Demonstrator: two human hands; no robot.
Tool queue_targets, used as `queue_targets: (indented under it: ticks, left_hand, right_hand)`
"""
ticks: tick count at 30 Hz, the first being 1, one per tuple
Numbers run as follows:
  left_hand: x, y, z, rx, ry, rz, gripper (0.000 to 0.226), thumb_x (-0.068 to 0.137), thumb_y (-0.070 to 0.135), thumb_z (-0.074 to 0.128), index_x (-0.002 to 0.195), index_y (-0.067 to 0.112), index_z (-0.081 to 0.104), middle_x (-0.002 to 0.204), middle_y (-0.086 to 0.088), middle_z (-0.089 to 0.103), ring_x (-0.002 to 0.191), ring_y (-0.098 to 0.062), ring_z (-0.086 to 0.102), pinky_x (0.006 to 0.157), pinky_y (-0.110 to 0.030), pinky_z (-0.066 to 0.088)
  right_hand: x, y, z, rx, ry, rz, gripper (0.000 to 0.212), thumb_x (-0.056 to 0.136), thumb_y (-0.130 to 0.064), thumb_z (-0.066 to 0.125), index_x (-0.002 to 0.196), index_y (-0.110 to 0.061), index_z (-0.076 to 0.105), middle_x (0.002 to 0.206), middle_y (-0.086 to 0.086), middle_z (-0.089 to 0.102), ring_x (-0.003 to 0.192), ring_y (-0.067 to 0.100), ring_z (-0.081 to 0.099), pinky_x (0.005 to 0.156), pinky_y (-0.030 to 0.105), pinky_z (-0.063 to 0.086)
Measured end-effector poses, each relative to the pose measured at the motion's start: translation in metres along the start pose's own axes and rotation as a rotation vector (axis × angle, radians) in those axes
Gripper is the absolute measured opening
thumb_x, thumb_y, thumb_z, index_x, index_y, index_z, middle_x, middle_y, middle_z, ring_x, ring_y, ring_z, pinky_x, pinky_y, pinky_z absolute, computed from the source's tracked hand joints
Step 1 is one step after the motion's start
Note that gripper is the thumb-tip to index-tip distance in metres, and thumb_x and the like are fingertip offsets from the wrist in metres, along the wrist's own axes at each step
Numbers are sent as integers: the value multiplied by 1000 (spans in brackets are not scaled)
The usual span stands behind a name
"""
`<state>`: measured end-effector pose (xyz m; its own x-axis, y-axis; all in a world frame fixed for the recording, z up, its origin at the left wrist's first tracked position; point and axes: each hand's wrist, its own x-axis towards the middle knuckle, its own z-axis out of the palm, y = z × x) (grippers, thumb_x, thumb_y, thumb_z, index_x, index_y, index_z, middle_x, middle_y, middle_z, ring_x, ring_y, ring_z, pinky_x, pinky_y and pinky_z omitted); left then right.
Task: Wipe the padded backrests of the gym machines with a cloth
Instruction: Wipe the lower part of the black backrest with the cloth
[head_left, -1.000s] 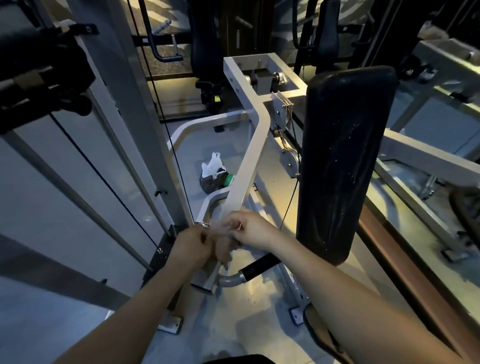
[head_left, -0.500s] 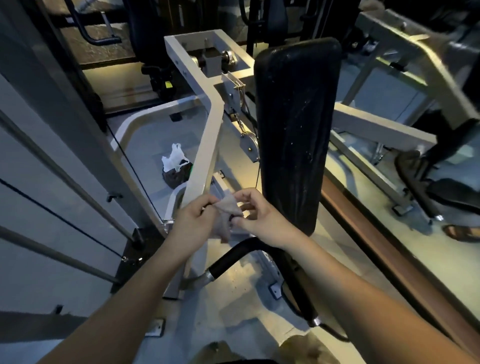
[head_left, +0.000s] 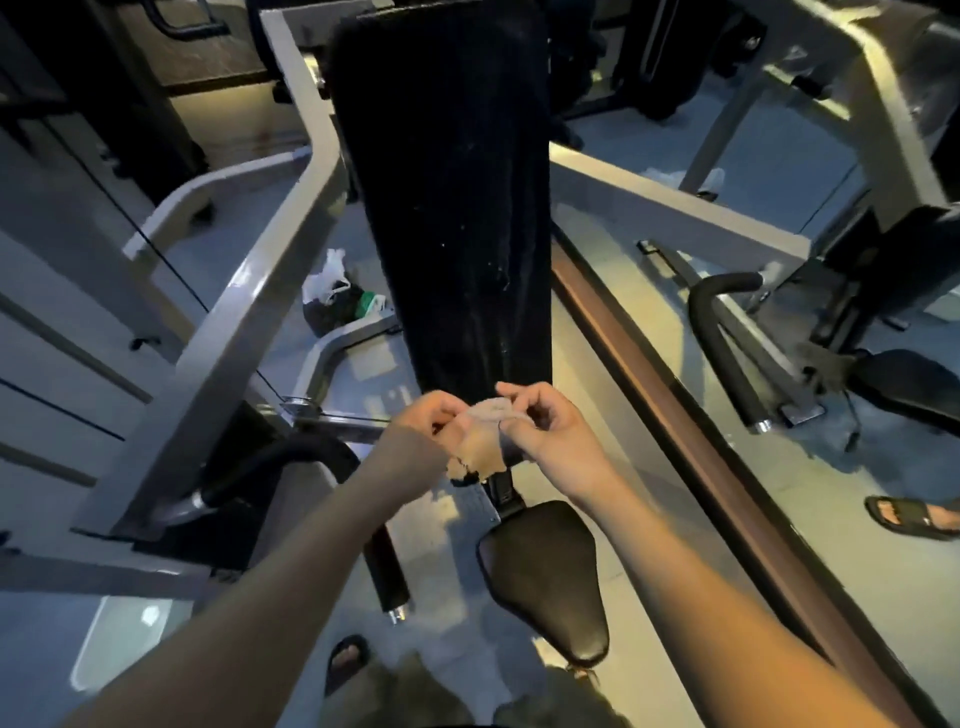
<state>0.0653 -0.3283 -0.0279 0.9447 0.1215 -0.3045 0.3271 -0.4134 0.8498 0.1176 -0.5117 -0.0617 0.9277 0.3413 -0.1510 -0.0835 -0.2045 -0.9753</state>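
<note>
Holding the cloth (head_left: 480, 439) between both hands — my left hand (head_left: 428, 423) pinches one edge, my right hand (head_left: 540, 431) the other — right in front of the black backrest's (head_left: 452, 197) lower end, above the seat (head_left: 545, 571).

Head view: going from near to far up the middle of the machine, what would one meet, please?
Black seat → cloth, pinched by left hand and right hand → padded backrest.
</note>
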Motion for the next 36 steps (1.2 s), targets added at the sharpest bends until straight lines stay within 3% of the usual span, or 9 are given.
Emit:
queue_targets:
  ticks: [2,5,14,19,22,26,28,31,36]
  left_hand:
    - [-2,1,39,21,7,-65,7,100,29,58,95,31,63,79,1,72,72,-20,70,68,-39,60]
    - [-7,-13,89,29,79,-176,14,86,49,62,92,38,69,77,8,73,74,-17,72,75,-46,62]
    - [-49,-23,150,-201,204,-423,13,94,16,67,87,22,76,87,-10,74,83,-29,70,84,-48,59]
    - [-60,-36,153,-347,177,-486,13,95,14,68,85,13,76,87,-15,74,89,-34,72,86,-45,61]
    - [-63,-51,161,-394,102,-460,15,92,20,65,88,19,79,95,-13,75,99,-36,70,95,-53,57]
    - [-61,-74,176,-395,106,-509,32,98,22,55,84,32,81,104,2,73,106,-22,64,99,-42,53]
    - [-58,-85,181,-395,139,-542,38,100,18,50,83,31,81,102,4,71,104,-20,63,98,-39,54]
    - [-38,-109,190,-385,228,-560,33,101,13,47,94,22,78,95,2,68,101,-21,63,97,-38,53]
    - [26,-177,213,-371,419,-576,19,99,21,54,92,17,71,98,-13,70,94,-27,64,96,-48,54]
  right_hand:
    - [-6,25,-32,-64,-43,-4,17,89,-2,66,89,-6,49,80,1,53,76,20,55,63,27,42]
    - [-18,53,-66,-145,-97,18,14,93,-7,62,97,-11,49,79,8,49,69,12,50,63,28,43]
    - [-57,91,-79,-221,-222,41,18,96,-4,59,95,-22,62,89,-10,65,80,-10,60,64,4,42]
    - [-78,101,-70,-291,-313,97,28,86,-30,79,108,-27,61,106,-15,64,91,-13,58,73,2,43]
    - [-91,119,-65,-300,-277,66,34,80,-32,84,104,-33,60,105,-13,64,93,-4,61,73,10,47]
    - [-93,152,-59,-298,-202,32,19,87,-19,74,100,-25,62,97,-10,67,91,8,64,77,30,54]
    - [-91,165,-57,-266,-180,55,19,88,-14,73,97,-26,62,95,-13,67,90,8,65,77,28,54]
    - [-76,193,-54,-228,-178,67,22,89,-6,69,94,-26,61,93,-18,68,90,6,66,80,22,51]
    - [-26,269,-57,-228,-179,66,23,93,-11,66,102,-32,61,99,-11,69,93,11,68,87,36,57]
